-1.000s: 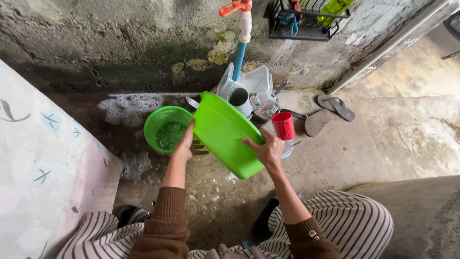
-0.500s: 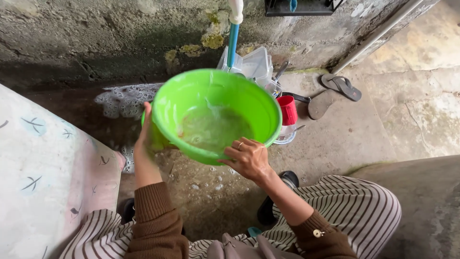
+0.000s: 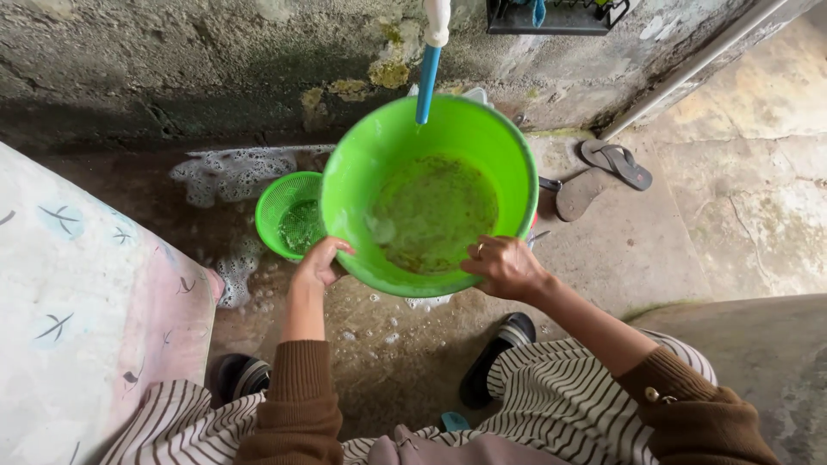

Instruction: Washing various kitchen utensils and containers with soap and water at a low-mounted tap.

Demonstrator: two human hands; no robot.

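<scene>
A large bright green plastic basin (image 3: pixel 428 194) is held level in front of me, with a little murky water and bits in its bottom. My left hand (image 3: pixel 319 263) grips its near left rim. My right hand (image 3: pixel 504 267), a ring on one finger, holds the near right rim. A blue and white tap pipe (image 3: pixel 428 69) hangs from the wall over the basin's far edge. A smaller green mesh strainer (image 3: pixel 289 215) sits on the wet floor just left of the basin, close to my left hand.
Soap foam (image 3: pixel 228 176) lies on the wet concrete by the mossy wall. A pair of flip-flops (image 3: pixel 603 172) sits at the right. A patterned cloth-covered surface (image 3: pixel 77 301) fills the left. A black rack (image 3: pixel 551 15) hangs on the wall. My sandalled feet (image 3: pixel 500 353) are below.
The basin went from tipped on its side to upright and moved back under the tap. It now hides the cups and containers behind it, and the strainer shows again.
</scene>
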